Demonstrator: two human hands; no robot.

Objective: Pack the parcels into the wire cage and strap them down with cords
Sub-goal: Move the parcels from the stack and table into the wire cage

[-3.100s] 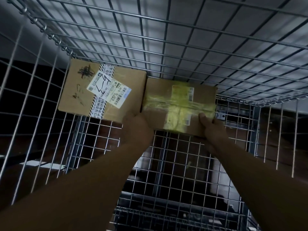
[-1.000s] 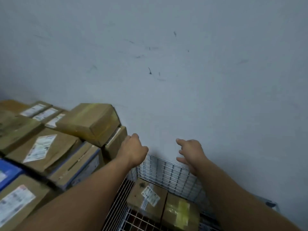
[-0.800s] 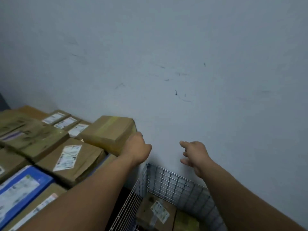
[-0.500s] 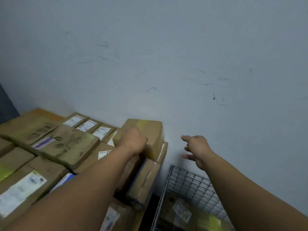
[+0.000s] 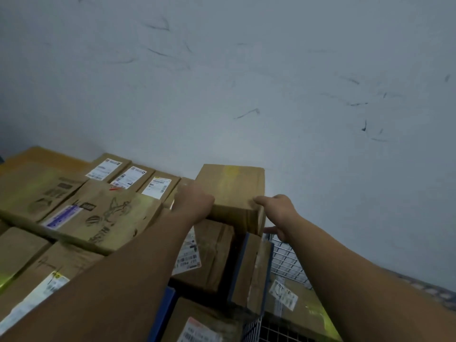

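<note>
Parcels fill the L side as a loose stack (image 5: 103,213): brown cardboard, most lying flat w/ white labels up. Three small ones (image 5: 130,177) sit in a row against the wall (image 5: 271,70). On the stack's R end, close to the wall & highest of the lot, sits the top parcel (image 5: 232,188). It lies flat, top face up, w/ a yellow tape band running from its near edge toward the wall. Its long axis looks to run the same way, near to far, tho foreshortening makes that unsure.

At its L near corner is the left hand (image 5: 195,202), back of hand up, fingers hidden behind the knuckles, so can't tell how they sit on the box. At the R near corner is the right hand (image 5: 280,212): fingers fairly straight & spread, index tip touching the top corner, thumb stuck out lower beside the R face, not closed round anything.

Below, a blue-edged parcel (image 5: 250,270) stands on edge, just beside the wire cage (image 5: 287,261). The cage is lower R against the wall & only part of it shows. Inside lie a labelled parcel (image 5: 283,296), flat, & right beside it on the R a yellow-taped parcel (image 5: 320,317), also flat.
</note>
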